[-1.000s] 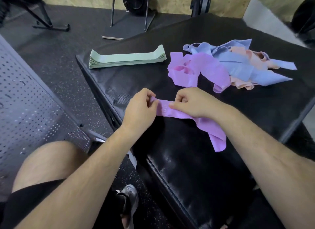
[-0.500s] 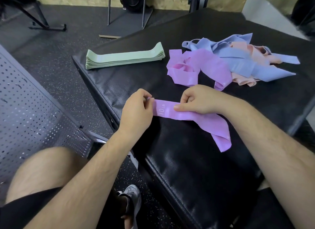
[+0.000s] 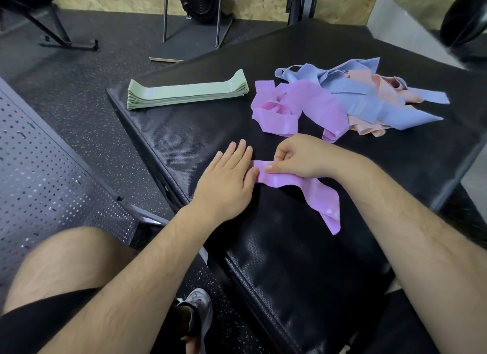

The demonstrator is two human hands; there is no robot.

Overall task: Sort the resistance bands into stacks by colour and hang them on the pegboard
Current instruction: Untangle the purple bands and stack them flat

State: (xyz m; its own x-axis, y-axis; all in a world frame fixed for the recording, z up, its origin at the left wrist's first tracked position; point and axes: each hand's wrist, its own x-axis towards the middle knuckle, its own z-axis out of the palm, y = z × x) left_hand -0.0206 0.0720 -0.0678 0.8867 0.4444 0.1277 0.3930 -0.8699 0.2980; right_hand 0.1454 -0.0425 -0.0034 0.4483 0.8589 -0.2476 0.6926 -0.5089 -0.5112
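Head view: a purple band is laid on the near middle of the pad. Its left end is pinched by the right hand, while the left hand is pressed flat beside it with fingers straight, probably to smooth the band for stacking. A green stack is kept far left, and the unsorted pile far right.

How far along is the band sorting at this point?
Done: the green stack lies squared on the black pad. In hand: the right hand pinches one purple band while the left hand lies flat at its end. Left: the loose pile of purple, blue and peach bands is unsorted, and no band hangs on the pegboard as far as it shows.
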